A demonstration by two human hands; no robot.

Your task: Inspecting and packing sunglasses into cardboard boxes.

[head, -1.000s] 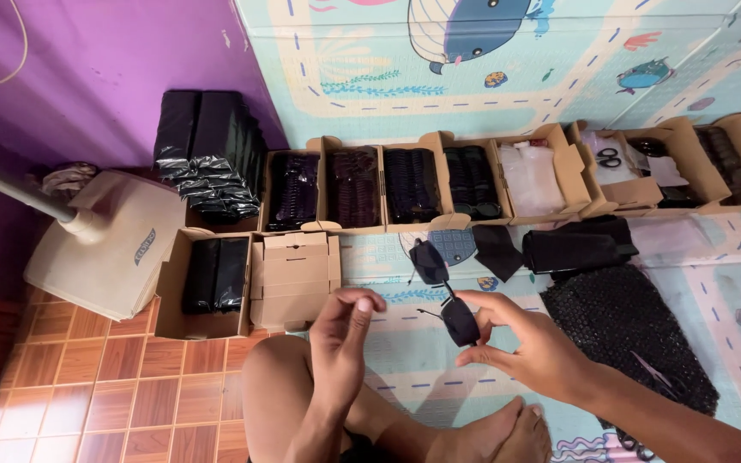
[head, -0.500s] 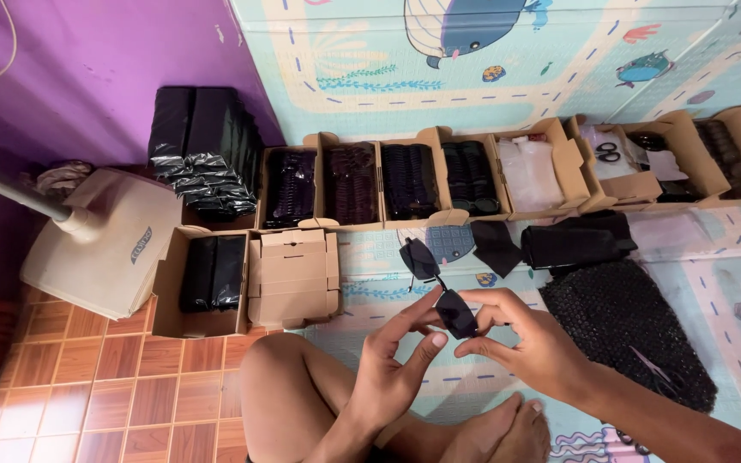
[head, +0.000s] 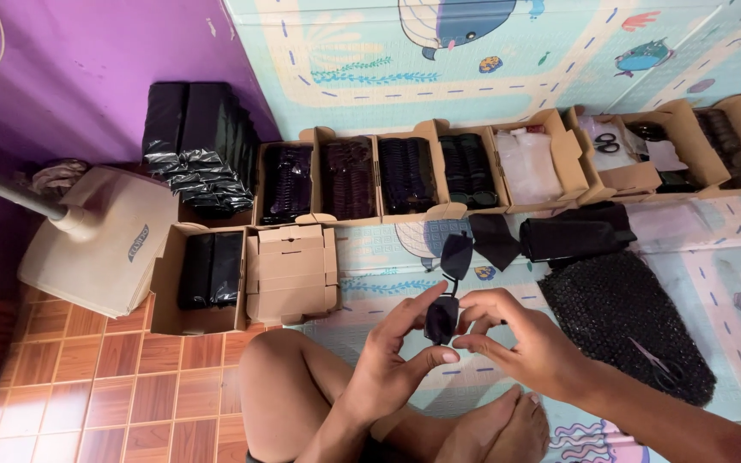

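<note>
The pair of dark-lensed black sunglasses [head: 448, 291] now stands nearly upright between both hands, where half a second ago it lay slanted with its upper lens further left; the upper lens has swung over toward the right. The left hand [head: 392, 364] has closed in: thumb and forefinger pinch the lower lens from the left, the other fingers loosely curled. The right hand [head: 516, 339] grips the same lower lens from the right, fingertips bent round its edge. So the glasses are held by both hands, above the pastel foam play mat [head: 388, 257] and in front of the crossed legs. Ahead lies a row of open brown cardboard boxes [head: 405, 176] along the mat's far edge; a black bubble-wrap sheet [head: 619, 330] lies just right of the hands. A bare strip of mat remains between hands and boxes
</note>
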